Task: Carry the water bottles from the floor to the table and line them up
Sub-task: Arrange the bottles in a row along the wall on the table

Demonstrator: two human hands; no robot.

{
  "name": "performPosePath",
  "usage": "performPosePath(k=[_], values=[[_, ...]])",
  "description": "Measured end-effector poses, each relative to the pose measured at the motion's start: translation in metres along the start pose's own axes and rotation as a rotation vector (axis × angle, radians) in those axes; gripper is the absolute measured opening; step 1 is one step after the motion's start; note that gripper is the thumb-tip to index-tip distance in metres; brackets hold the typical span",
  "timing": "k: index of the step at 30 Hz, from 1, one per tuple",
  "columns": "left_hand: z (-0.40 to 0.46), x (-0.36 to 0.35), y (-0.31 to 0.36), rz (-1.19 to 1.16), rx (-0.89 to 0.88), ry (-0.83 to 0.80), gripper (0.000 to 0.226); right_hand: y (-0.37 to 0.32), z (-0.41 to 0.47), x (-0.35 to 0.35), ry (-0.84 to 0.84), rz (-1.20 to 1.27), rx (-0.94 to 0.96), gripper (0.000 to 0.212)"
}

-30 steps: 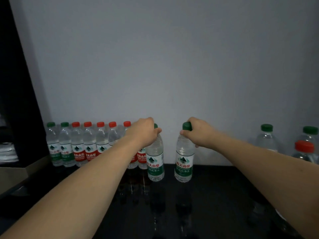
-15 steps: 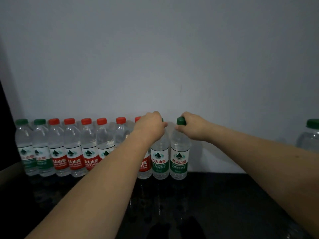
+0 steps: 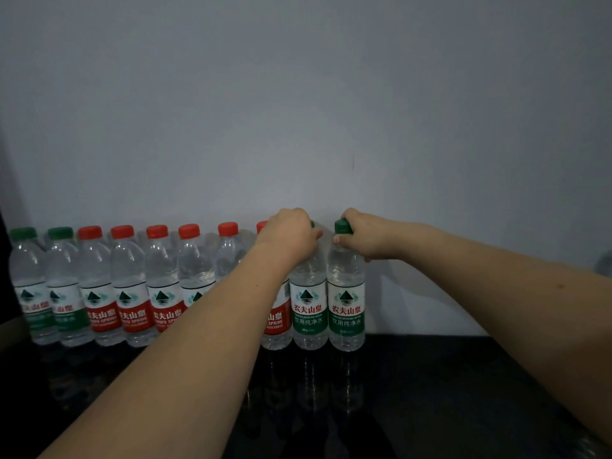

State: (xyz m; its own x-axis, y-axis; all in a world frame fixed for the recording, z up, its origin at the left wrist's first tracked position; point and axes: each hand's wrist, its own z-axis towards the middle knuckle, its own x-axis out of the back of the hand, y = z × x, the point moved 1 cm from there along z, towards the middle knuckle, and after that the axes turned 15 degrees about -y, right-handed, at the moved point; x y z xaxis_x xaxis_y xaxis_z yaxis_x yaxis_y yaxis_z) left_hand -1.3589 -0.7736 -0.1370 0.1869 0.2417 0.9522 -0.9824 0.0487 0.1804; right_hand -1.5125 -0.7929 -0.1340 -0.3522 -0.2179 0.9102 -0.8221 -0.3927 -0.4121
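At the right end of a row of water bottles standing against a grey wall on a glossy black table (image 3: 463, 392), a person's left hand (image 3: 291, 235) closes over the cap and neck of one green-labelled bottle (image 3: 309, 313) while the right hand (image 3: 366, 235) pinches the green cap of its neighbour (image 3: 346, 313), the two upright and touching. Full and clear, the thin-walled bottles likely feel fairly heavy and give under a squeeze, with labels that may be slippery. The ridged cap and stiff neck look like the surest hold.
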Motion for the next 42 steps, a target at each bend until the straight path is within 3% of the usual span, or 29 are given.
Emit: performPosePath(k=[6, 10, 14, 17, 22, 28, 32, 42], values=[[-0.003, 0.001, 0.003, -0.032, 0.025, 0.000, 0.039, 0.004, 0.004, -0.004, 0.038, 0.018, 0.013, 0.031], [-0.006, 0.003, 0.005, -0.106, 0.047, -0.030, 0.039, 0.007, 0.004, -0.006, 0.084, -0.003, 0.049, 0.042], [-0.015, 0.020, 0.014, -0.103, 0.091, -0.129, 0.036, 0.005, -0.009, -0.011, 0.193, 0.091, 0.115, 0.052], [-0.034, 0.039, 0.014, -0.082, 0.106, -0.088, 0.032, -0.003, -0.030, 0.001, 0.248, 0.172, 0.101, 0.053], [-0.086, 0.086, 0.016, -0.052, 0.036, 0.031, 0.020, -0.017, -0.100, 0.042, 0.239, 0.047, 0.055, 0.040], [-0.162, 0.149, 0.047, -0.037, -0.056, 0.059, 0.034, -0.041, -0.214, 0.092, 0.344, -0.089, 0.018, 0.032], [-0.213, 0.181, 0.085, -0.038, -0.114, 0.075, 0.037, -0.049, -0.288, 0.107, 0.306, -0.133, -0.001, 0.036], [-0.316, 0.172, 0.192, 0.013, -0.319, 0.029, 0.043, -0.002, -0.453, 0.109, 0.186, -0.257, -0.146, 0.030]])
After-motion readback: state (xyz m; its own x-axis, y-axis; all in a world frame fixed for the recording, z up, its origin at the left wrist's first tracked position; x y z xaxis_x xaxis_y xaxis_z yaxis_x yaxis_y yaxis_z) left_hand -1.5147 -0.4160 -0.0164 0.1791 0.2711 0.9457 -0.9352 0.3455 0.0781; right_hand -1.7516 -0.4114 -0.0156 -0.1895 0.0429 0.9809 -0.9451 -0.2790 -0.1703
